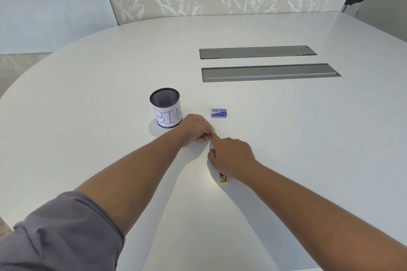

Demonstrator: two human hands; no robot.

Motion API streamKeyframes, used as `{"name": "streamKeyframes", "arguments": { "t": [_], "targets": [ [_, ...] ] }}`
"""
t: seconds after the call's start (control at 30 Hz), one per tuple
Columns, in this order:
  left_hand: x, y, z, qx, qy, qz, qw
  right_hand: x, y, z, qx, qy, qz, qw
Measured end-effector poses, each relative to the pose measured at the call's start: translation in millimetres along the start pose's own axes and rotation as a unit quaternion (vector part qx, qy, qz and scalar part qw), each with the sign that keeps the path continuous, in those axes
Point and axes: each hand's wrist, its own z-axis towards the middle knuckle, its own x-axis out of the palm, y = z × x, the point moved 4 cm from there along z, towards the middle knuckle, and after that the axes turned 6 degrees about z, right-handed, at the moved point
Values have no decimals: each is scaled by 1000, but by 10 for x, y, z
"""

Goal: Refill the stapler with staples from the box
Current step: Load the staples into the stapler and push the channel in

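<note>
A small yellow stapler (223, 178) lies lengthwise on the white table, mostly hidden under my hands; its near end shows below my right wrist. My left hand (195, 130) pinches the stapler's far end, where a bit of yellow metal shows. My right hand (231, 158) rests over the stapler's middle, with its forefinger stretched toward the left hand's fingertips. A small blue staple box (219, 113) lies shut on the table just beyond both hands, touched by neither.
A black mesh cup (165, 109) wearing a paper label "BIN" stands left of the box, close to my left hand. Two long grey cable hatches (269, 72) are set into the table (88, 130) farther back. A patterned wall rises behind.
</note>
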Motion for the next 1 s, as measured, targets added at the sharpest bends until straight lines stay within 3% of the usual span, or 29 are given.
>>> {"name": "streamKeyframes", "arguments": {
  "t": [0.3, 0.7, 1.0],
  "targets": [
    [-9, 87, -26, 33, -52, -19, 998, 47, -139, -27, 47, 68, 131, 988],
    [-10, 150, -145, 91, -32, 28, 995, 69, -204, -33, 78, 23, 173, 982],
    [10, 147, -147, 90, -51, 48, 993, 71, -204, -54, 72, 16, 172, 982]
  ]
}}
